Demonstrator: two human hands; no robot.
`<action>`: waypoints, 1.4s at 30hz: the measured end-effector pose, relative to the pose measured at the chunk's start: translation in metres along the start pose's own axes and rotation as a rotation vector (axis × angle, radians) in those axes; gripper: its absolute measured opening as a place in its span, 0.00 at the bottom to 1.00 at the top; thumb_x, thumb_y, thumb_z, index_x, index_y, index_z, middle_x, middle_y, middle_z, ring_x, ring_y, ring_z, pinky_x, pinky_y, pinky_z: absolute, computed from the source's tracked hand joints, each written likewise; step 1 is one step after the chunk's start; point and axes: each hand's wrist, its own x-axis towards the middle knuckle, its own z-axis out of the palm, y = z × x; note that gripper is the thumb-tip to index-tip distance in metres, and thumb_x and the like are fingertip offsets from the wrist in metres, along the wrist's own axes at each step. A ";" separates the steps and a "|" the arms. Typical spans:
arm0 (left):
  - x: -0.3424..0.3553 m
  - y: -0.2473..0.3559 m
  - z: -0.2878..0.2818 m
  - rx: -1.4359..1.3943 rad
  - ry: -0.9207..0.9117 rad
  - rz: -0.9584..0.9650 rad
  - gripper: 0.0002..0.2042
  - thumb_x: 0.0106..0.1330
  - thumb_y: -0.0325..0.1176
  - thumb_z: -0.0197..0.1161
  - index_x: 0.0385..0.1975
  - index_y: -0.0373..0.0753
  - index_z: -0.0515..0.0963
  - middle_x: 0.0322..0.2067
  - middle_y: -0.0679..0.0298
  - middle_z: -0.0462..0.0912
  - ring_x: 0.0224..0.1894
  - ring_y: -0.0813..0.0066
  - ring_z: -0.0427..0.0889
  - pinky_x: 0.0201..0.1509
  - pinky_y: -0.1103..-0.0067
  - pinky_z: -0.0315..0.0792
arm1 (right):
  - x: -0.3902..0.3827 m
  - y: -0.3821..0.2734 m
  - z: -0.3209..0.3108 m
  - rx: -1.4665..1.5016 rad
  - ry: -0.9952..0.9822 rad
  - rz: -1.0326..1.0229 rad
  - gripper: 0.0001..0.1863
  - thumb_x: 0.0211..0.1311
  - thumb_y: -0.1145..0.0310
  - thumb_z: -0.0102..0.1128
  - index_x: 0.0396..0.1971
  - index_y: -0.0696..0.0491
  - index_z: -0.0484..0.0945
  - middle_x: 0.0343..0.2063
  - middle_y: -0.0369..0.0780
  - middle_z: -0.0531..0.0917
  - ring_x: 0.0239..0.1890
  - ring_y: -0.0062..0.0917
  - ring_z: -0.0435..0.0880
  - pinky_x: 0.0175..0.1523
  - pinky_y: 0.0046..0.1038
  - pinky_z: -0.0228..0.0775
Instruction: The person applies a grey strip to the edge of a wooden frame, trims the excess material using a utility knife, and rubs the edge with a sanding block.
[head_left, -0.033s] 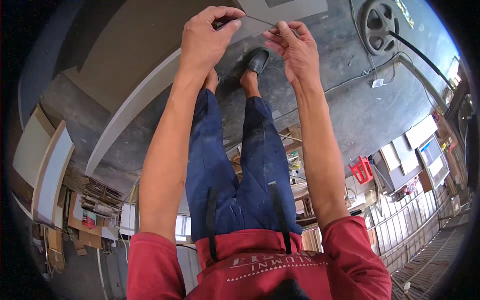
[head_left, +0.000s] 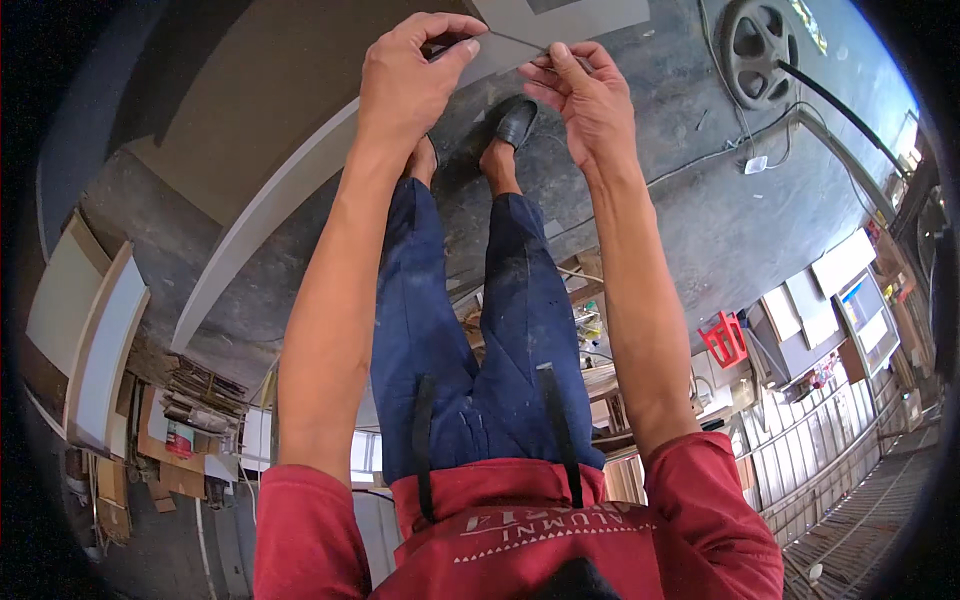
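Fingers of the left hand (head_left: 410,80) are closed on a thin dark strip (head_left: 517,41); material not determinable. Strip spans the gap between both hands, sloping slightly down to the right hand (head_left: 594,100), whose thumb and fingers pinch it. Further right: red stool (head_left: 723,340), spoked grey wheel (head_left: 741,75).

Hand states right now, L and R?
Left hand: closed, pinching a thin dark strip.
Right hand: closed, pinching the same strip.
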 end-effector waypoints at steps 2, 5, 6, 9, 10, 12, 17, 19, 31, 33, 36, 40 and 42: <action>0.000 0.002 -0.001 0.005 -0.007 -0.017 0.09 0.66 0.29 0.70 0.45 0.40 0.88 0.36 0.72 0.88 0.38 0.84 0.82 0.46 0.81 0.76 | -0.001 0.001 0.001 -0.017 0.007 -0.015 0.09 0.74 0.68 0.63 0.44 0.58 0.77 0.37 0.42 0.86 0.39 0.30 0.91 0.41 0.26 0.87; -0.003 0.004 -0.001 0.067 0.004 0.043 0.11 0.66 0.30 0.71 0.46 0.40 0.87 0.38 0.69 0.89 0.39 0.82 0.83 0.46 0.80 0.77 | -0.004 0.004 0.001 -0.021 0.013 -0.043 0.10 0.75 0.66 0.62 0.46 0.58 0.78 0.37 0.42 0.86 0.40 0.30 0.91 0.42 0.27 0.87; -0.004 0.006 -0.001 0.125 0.023 0.121 0.12 0.65 0.31 0.71 0.47 0.39 0.87 0.39 0.67 0.89 0.39 0.79 0.84 0.47 0.79 0.77 | -0.005 0.006 0.001 -0.008 0.009 -0.056 0.11 0.76 0.65 0.61 0.46 0.58 0.78 0.38 0.42 0.87 0.40 0.30 0.91 0.42 0.27 0.87; -0.012 0.011 0.003 0.332 0.075 0.286 0.16 0.61 0.32 0.74 0.49 0.39 0.85 0.44 0.61 0.87 0.43 0.68 0.87 0.50 0.74 0.79 | -0.006 0.005 -0.003 0.033 -0.003 -0.051 0.12 0.77 0.64 0.60 0.47 0.58 0.78 0.39 0.42 0.87 0.41 0.30 0.91 0.43 0.28 0.87; -0.015 0.011 0.005 0.337 0.069 0.287 0.16 0.61 0.32 0.74 0.49 0.39 0.85 0.44 0.61 0.87 0.43 0.68 0.87 0.50 0.74 0.79 | -0.006 0.006 -0.004 0.040 -0.001 -0.050 0.12 0.77 0.64 0.60 0.47 0.58 0.78 0.39 0.42 0.87 0.41 0.30 0.91 0.43 0.28 0.87; -0.022 0.009 0.008 0.429 0.108 0.318 0.20 0.57 0.32 0.75 0.51 0.40 0.82 0.47 0.58 0.85 0.49 0.58 0.86 0.54 0.69 0.78 | -0.005 0.005 -0.004 0.016 0.004 -0.065 0.12 0.76 0.65 0.60 0.47 0.58 0.78 0.40 0.42 0.87 0.41 0.31 0.91 0.43 0.28 0.87; -0.029 0.005 0.008 0.463 0.127 0.338 0.21 0.57 0.32 0.75 0.52 0.42 0.81 0.48 0.59 0.85 0.52 0.55 0.84 0.57 0.67 0.77 | -0.002 0.007 -0.005 -0.002 0.004 -0.039 0.14 0.75 0.65 0.63 0.49 0.59 0.77 0.42 0.44 0.86 0.44 0.30 0.90 0.45 0.26 0.86; -0.028 0.005 0.006 0.449 0.111 0.337 0.22 0.56 0.32 0.75 0.52 0.42 0.81 0.48 0.59 0.85 0.52 0.55 0.83 0.57 0.67 0.77 | 0.000 0.009 -0.008 -0.007 0.007 -0.030 0.13 0.75 0.65 0.63 0.49 0.59 0.77 0.42 0.43 0.86 0.44 0.30 0.90 0.45 0.26 0.86; -0.029 0.006 0.000 0.443 0.091 0.378 0.22 0.57 0.29 0.74 0.54 0.43 0.81 0.54 0.60 0.84 0.57 0.55 0.82 0.61 0.66 0.76 | -0.004 0.006 0.005 0.031 0.044 -0.066 0.12 0.75 0.67 0.62 0.47 0.60 0.77 0.39 0.44 0.86 0.40 0.31 0.91 0.41 0.26 0.86; -0.031 0.008 -0.006 0.436 0.052 0.359 0.21 0.59 0.29 0.74 0.54 0.42 0.82 0.52 0.58 0.86 0.55 0.56 0.84 0.60 0.68 0.77 | -0.004 0.005 0.006 0.005 0.075 -0.039 0.12 0.75 0.68 0.62 0.47 0.60 0.76 0.39 0.44 0.86 0.40 0.31 0.91 0.41 0.26 0.86; -0.038 0.002 -0.025 0.333 0.081 0.230 0.16 0.61 0.29 0.73 0.49 0.39 0.85 0.49 0.57 0.87 0.51 0.59 0.87 0.56 0.71 0.78 | -0.003 0.003 0.005 0.016 0.056 -0.021 0.12 0.74 0.68 0.63 0.47 0.60 0.76 0.39 0.44 0.86 0.41 0.31 0.91 0.41 0.26 0.86; -0.056 -0.009 -0.059 0.315 0.122 0.095 0.11 0.63 0.29 0.72 0.44 0.36 0.86 0.45 0.57 0.88 0.46 0.63 0.88 0.52 0.74 0.79 | -0.004 0.000 0.004 0.004 0.059 -0.019 0.11 0.74 0.69 0.63 0.47 0.60 0.76 0.38 0.44 0.86 0.40 0.31 0.91 0.41 0.26 0.87; -0.070 -0.014 -0.069 0.365 0.224 0.039 0.07 0.64 0.28 0.72 0.40 0.36 0.87 0.43 0.59 0.89 0.45 0.65 0.87 0.52 0.74 0.78 | -0.006 0.000 0.007 0.040 0.096 -0.042 0.11 0.74 0.67 0.64 0.44 0.60 0.77 0.37 0.41 0.86 0.35 0.27 0.89 0.38 0.25 0.84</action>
